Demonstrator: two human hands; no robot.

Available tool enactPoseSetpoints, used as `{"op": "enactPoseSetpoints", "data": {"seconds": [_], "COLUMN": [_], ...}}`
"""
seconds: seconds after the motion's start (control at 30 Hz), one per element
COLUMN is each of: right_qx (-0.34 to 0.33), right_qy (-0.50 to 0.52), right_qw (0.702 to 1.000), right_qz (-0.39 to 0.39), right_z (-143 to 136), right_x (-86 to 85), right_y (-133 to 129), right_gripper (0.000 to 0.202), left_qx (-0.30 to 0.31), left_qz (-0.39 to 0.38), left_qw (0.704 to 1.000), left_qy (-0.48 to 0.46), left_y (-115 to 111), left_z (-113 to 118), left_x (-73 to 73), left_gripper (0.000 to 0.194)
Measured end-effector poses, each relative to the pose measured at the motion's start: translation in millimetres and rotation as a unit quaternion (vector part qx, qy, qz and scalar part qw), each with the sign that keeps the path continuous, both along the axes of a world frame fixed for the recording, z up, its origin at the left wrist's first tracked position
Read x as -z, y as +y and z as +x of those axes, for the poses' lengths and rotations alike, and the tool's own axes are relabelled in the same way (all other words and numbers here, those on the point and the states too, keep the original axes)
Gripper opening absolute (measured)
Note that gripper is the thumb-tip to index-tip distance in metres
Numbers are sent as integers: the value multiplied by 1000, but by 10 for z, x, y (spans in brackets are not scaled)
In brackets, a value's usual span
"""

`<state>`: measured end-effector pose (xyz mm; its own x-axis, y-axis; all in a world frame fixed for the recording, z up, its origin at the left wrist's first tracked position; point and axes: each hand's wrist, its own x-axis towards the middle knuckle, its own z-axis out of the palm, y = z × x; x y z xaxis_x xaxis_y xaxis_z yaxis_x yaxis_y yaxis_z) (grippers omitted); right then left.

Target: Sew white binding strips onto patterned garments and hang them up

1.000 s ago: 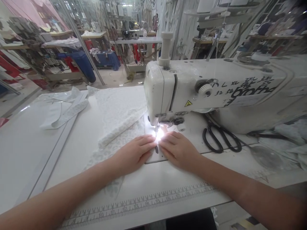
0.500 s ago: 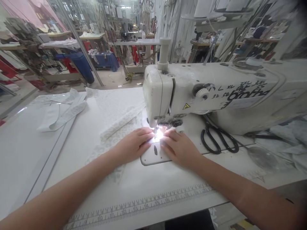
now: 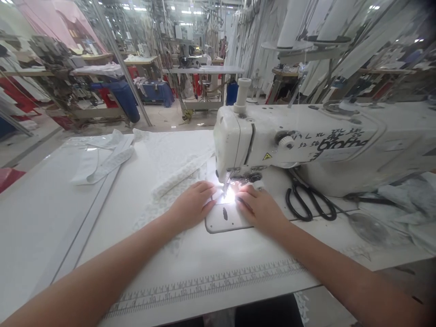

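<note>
Under the head of a white sewing machine (image 3: pixel 235 141), my two hands lie on either side of the brightly lit needle area (image 3: pixel 227 193). My left hand (image 3: pixel 192 206) is closed, fingers together, at the edge of a white patterned fabric (image 3: pixel 179 179) that spreads to the left and behind it. Close to the right of the presser foot, my right hand (image 3: pixel 264 209) has its fingers curled and pressed together. Glare hides what lies between its fingertips. In front of the needle, the metal needle plate (image 3: pixel 231 222) is partly bare.
Black-handled scissors (image 3: pixel 311 200) lie right of my right hand, with crumpled pale cloth (image 3: pixel 402 204) further right. A measuring tape (image 3: pixel 204 288) runs along the table's front. Fabric strips (image 3: pixel 102 165) lie at the left by a long flat strip (image 3: pixel 91 213). Other machines and tables stand behind.
The camera view has shifted, so the machine and table sit slightly further right and lower. My right fingers have drawn slightly closer together; both hands stay by the needle.
</note>
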<state>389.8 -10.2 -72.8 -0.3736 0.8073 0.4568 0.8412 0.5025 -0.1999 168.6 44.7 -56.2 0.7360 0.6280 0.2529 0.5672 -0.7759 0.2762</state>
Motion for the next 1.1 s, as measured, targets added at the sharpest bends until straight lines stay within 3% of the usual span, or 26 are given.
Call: {"op": "enactPoseSetpoints", "data": {"seconds": [0.23, 0.33, 0.4, 0.47, 0.53, 0.63, 0.7, 0.77, 0.9, 0.97, 1.03, 1.1], "right_qx": [-10, -13, -19, -33, -50, -62, -60, -57, -64, -76, -99, -137], "right_qy": [10, 16, 19, 21, 19, 18, 20, 22, 23, 24, 25, 21], "right_qw": [1000, 999, 998, 998, 997, 996, 996, 996, 996, 995, 993, 989], "right_qz": [22, 39, 49, 56, 59, 59, 60, 61, 65, 65, 62, 52], "right_z": [-11, -24, -24, -19, -18, -40, -61, -72, -63, -84, -160, -301], "right_x": [37, 32, 27, 23, 21, 16, 9, -1, -29, -50, -79, -121], "right_y": [8, -7, -24, -41, -51, -48, -35, -27, -112, -225, -355, -440], "right_gripper": [18, 16, 16, 18, 20, 21, 21, 21, 22, 22, 23, 28], "left_qx": [-19, -41, -45, -33, -31, -163, -228, -232, -171, -154, -150, -158], "left_qz": [-30, -74, -105, -139, -175, -188, -184, -185, -118, -79, -70, -59], "left_qw": [999, 995, 991, 985, 977, 963, 952, 953, 978, 984, 985, 985], "left_qy": [12, 44, 70, 97, 121, 102, 89, 60, 14, 33, 46, 46], "left_y": [-24, 2, 3, -52, -184, -465, -636, -755, -812, -797, -815, -885], "left_z": [64, 164, 92, -185, -639, -1316, -1498, -1368, -612, -382, -415, -657], "left_x": [-47, -183, -325, -484, -632, -795, -836, -789, -477, -341, -291, -326], "left_gripper": [24, 26, 30, 30, 29, 32, 33, 33, 41, 30, 20, 20]}}
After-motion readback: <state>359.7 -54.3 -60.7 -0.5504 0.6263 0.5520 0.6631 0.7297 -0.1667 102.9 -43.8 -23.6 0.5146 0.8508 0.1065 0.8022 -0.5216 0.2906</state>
